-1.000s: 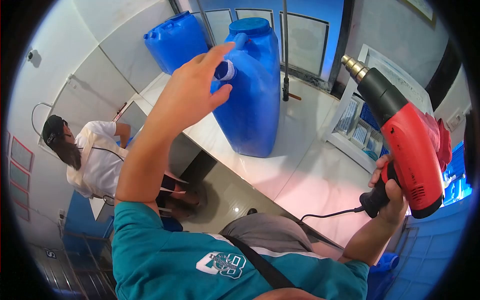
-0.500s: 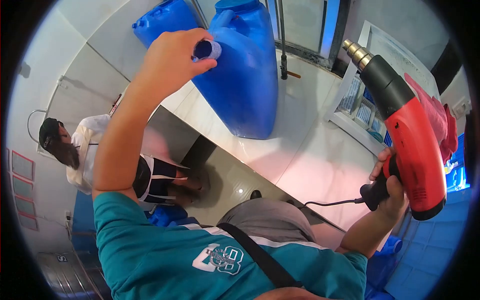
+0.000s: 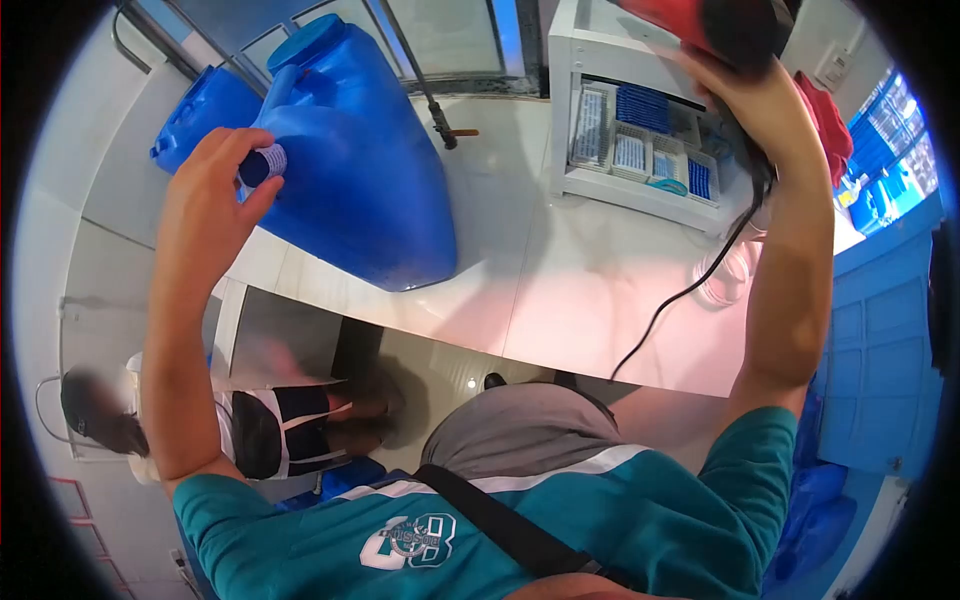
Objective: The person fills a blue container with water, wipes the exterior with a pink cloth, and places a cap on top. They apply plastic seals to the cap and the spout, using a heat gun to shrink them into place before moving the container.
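My left hand (image 3: 215, 185) pinches a small round dark piece with a white printed band (image 3: 264, 166) between thumb and fingers. It is held up in front of a big blue plastic jug (image 3: 365, 170), overlapping its side in this view. At the upper right, my right hand (image 3: 735, 95) is closed on a red and black heat gun (image 3: 690, 25), lifted over the white shelf unit (image 3: 640, 55) and partly cut off by the frame's top. Its black cord (image 3: 668, 308) runs down across the white counter (image 3: 500, 250).
Inside the shelf unit stand baskets (image 3: 632, 150) with blue and white items. A second blue jug (image 3: 205, 115) is at the back left. Clear rings (image 3: 722, 275) lie on the counter at right. Another person (image 3: 250, 430) is bent low at the left, below the counter.
My right hand has swung the heat gun up and away from me to above the shelf unit. My left hand still holds the banded piece. The whole view has shifted.
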The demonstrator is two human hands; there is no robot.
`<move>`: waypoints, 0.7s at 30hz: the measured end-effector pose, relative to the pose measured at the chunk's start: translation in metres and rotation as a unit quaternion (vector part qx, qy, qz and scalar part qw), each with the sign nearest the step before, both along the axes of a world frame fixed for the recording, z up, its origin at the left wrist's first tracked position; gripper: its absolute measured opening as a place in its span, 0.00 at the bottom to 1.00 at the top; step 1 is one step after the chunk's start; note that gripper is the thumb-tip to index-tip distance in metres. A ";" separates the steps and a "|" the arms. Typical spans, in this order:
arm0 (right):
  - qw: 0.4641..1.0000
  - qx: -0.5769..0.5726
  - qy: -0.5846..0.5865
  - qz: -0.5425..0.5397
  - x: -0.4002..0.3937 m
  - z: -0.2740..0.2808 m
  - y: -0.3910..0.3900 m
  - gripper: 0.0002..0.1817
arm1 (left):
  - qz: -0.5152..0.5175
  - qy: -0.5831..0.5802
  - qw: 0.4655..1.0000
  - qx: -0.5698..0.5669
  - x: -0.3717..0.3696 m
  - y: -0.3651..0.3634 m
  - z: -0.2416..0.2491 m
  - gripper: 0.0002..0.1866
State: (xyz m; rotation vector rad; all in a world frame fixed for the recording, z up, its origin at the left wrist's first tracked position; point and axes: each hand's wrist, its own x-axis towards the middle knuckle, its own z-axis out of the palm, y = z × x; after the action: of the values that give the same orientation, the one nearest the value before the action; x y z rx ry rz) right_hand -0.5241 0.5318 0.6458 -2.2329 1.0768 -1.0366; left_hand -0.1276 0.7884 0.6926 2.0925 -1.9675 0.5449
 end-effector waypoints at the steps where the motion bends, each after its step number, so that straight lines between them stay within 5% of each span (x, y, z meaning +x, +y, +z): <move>1: 0.998 -0.010 0.066 -0.015 0.010 0.010 -0.015 0.22 | 0.020 -0.015 1.000 0.015 0.001 0.000 0.000 0.26; 4: 0.966 -0.141 0.191 -0.102 0.044 0.019 -0.039 0.24 | 0.011 0.042 0.998 -0.050 -0.011 0.004 -0.004 0.27; 7: 0.929 -0.116 0.341 -0.090 0.058 0.022 -0.088 0.26 | -0.007 -0.032 0.999 -0.041 -0.005 0.007 -0.004 0.29; 11: 0.936 -0.078 0.343 -0.010 0.057 0.030 -0.098 0.30 | -0.003 -0.043 0.999 -0.029 0.004 0.011 -0.010 0.24; 13: 0.930 -0.150 0.327 -0.075 0.062 0.043 -0.052 0.37 | -0.002 -0.072 0.997 -0.040 0.004 0.008 -0.012 0.22; 15: 0.971 -0.186 0.151 0.007 0.086 0.040 -0.032 0.44 | 0.017 -0.134 0.990 -0.041 -0.002 0.001 -0.011 0.21; 17: 0.950 -0.214 0.230 -0.001 0.130 0.058 0.042 0.29 | 0.041 -0.153 0.987 -0.020 0.002 -0.002 -0.016 0.20; 19: 0.950 -0.294 0.047 0.096 0.160 0.041 0.118 0.34 | 0.060 -0.176 0.983 0.002 0.001 -0.007 -0.020 0.20; 21: 0.913 -0.280 -0.062 0.290 0.220 -0.023 0.050 0.47 | 0.131 -0.178 0.975 0.000 -0.003 -0.011 -0.023 0.20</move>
State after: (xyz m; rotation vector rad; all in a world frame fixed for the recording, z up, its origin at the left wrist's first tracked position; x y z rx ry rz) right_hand -0.3044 0.5816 0.6230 -2.6194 0.0071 -1.2840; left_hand -0.1310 0.7772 0.6696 2.4086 -1.8639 1.0353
